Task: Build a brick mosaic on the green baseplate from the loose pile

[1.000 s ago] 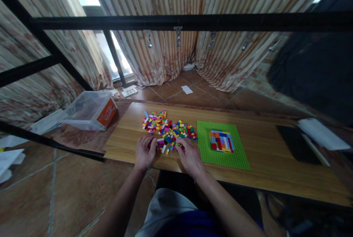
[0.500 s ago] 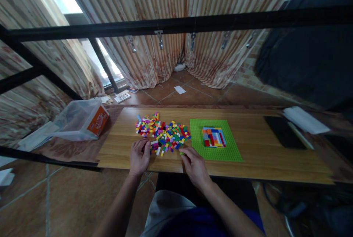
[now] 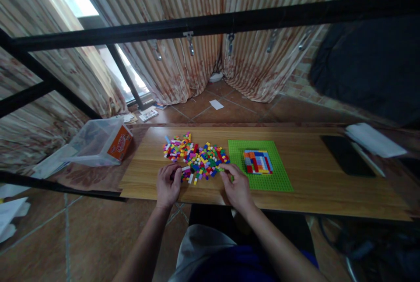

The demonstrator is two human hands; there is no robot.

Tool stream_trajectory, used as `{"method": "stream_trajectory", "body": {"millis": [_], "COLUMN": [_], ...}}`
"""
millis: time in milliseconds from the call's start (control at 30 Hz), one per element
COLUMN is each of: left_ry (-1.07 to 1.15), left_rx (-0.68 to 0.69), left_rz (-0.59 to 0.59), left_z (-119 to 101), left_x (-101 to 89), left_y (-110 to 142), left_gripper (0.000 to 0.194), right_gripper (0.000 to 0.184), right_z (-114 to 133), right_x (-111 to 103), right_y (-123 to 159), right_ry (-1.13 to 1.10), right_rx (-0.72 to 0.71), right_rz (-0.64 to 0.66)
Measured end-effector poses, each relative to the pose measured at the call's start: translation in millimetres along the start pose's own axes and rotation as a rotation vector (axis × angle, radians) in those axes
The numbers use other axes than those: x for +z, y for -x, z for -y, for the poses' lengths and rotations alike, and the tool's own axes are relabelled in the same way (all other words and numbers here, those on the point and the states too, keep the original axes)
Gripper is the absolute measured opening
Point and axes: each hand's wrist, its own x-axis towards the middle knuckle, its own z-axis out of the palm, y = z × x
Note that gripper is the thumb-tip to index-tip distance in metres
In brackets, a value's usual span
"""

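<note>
A heap of small multicoloured toy bricks (image 3: 205,161) lies spread on the wooden table. My left hand (image 3: 169,183) rests at the heap's near left edge, fingers curled in towards the thumb; anything inside them is hidden. At the heap's right side, my right hand (image 3: 236,185) pinches a small lime-green brick (image 3: 222,169) between thumb and fingers. Just beyond that hand lies a green studded baseplate (image 3: 280,179). On it sits a flat block of joined bricks (image 3: 258,162) in red, blue, white, orange and yellow.
A clear plastic box (image 3: 95,142) with an orange label stands left of the wooden table (image 3: 141,163). A black flat object (image 3: 346,156) and a white folded item (image 3: 374,139) lie at the right end. A black bar (image 3: 210,23) crosses beyond the table.
My right hand has moved forward from the table's near side to the heap's right edge, still pinching the green brick. My left hand stays beside the heap. The view has shifted slightly.
</note>
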Motion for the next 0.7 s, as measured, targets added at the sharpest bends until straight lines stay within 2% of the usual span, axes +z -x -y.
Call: {"method": "stream_trajectory", "body": {"millis": [133,267,433,700], "left_ry": [-0.026,-0.057,-0.060,-0.025], "left_rx": [0.025,0.018,0.000,0.015], "left_rz": [-0.054,-0.086,-0.037,0.013], "left_z": [2.2,5.2,9.1,7.7], "left_x": [1.3,3.6,7.1,5.8], "left_y": [0.0,-0.1,-0.6,-1.0], "left_gripper": [0.024,0.028,0.032,0.033], "right_gripper": [0.025,0.026,0.026,0.027], "right_z": [-9.9,-23.0,-25.3,-10.6], "right_x": [3.2,19.1,40.0,63.5], "right_y": [-37.4,-61.4,-63.2,-59.3], "right_ry": [-0.053,-0.113,-0.216,-0.444], "right_rx": [0.035,0.105,0.142,0.205], "right_rz": [-0.138,-0.197,-0.174,-0.164]}}
